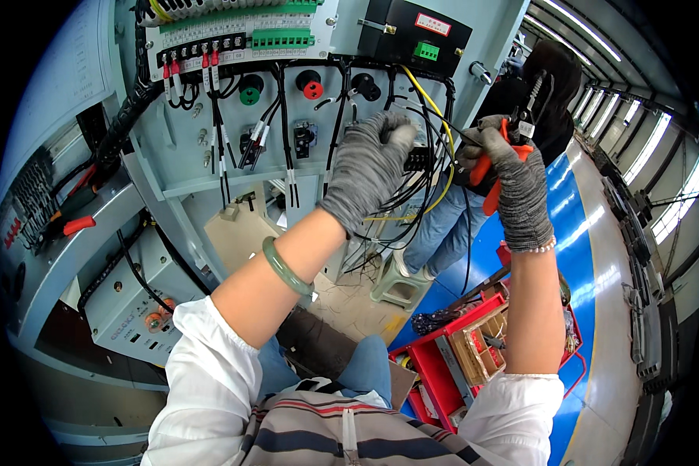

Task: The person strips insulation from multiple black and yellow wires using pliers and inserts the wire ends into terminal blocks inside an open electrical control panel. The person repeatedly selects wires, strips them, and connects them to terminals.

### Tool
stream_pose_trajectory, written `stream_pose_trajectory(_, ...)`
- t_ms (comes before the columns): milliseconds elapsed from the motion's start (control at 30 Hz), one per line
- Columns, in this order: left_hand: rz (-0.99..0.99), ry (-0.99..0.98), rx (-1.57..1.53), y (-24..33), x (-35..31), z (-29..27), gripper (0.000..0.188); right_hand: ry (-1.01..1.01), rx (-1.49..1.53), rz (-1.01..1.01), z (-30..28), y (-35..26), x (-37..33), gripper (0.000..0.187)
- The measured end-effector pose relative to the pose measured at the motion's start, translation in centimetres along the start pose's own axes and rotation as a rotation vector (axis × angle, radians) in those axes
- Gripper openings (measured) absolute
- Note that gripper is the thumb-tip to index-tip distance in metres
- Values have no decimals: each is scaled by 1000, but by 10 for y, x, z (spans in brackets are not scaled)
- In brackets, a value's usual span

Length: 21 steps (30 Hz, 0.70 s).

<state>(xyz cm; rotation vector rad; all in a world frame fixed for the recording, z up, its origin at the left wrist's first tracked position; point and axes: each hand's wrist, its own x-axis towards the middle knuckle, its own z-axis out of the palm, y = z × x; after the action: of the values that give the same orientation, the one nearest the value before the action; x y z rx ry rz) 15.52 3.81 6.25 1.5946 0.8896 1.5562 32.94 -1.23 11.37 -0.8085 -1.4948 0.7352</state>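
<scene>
My right hand [512, 182], in a grey knit glove, grips orange-handled wire strippers [525, 128], their jaws pointing up. A thin black wire [452, 126] runs to its thumb side. Closer to the panel, my gloved left hand [371, 167] is closed, with fingers curled toward the wiring; what it holds is hidden. Beside and below it hangs a loose bundle of black wires [421, 198], with a yellow wire [447, 132] looping past. Behind the left hand, the grey panel [179, 140] carries a green button back [250, 89] and a red one [310, 84].
Green terminal blocks [281, 39] and a black box [412, 35] sit along the panel's top. A person in dark clothes [547, 89] is beyond my right hand, near a pale green stool [402, 286]. A red tool cart [435, 365] stands at lower right. Red-handled tools [78, 225] lie left.
</scene>
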Motion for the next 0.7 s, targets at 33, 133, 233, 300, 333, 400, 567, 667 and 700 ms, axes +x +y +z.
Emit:
stream_pose_trajectory(33,-170,-59,-181,4,0,-2,31,-19,-55,-23,2,-5,-1,30)
stream_pose_trajectory(133,-437,-102,-393,14,10,-4,32,-43,-355,-64,10,-18,-4,26)
stream_pose_trajectory(233,-445,-139,-584,5,10,0,28,-39,-415,-143,19,-17,-7,22)
stream_pose_trajectory(300,-416,-221,-699,-2,13,0,26,-46,-407,-168,21,-18,-8,20)
stream_pose_trajectory(333,-426,-201,-774,1,14,-1,22,-60,-434,-172,22,-18,-7,19)
stream_pose_trajectory(400,-426,-269,-777,0,14,-1,18,-89,-488,-180,23,-18,-4,17)
stream_pose_trajectory(567,-504,-219,-667,8,10,1,12,-66,-555,-189,18,-18,-1,15)
stream_pose_trajectory(667,-360,-178,-524,7,11,5,16,-55,-562,-229,17,-16,0,14)
stream_pose_trajectory(700,-347,-168,-451,7,11,8,18,-51,-542,-210,20,-17,-1,14)
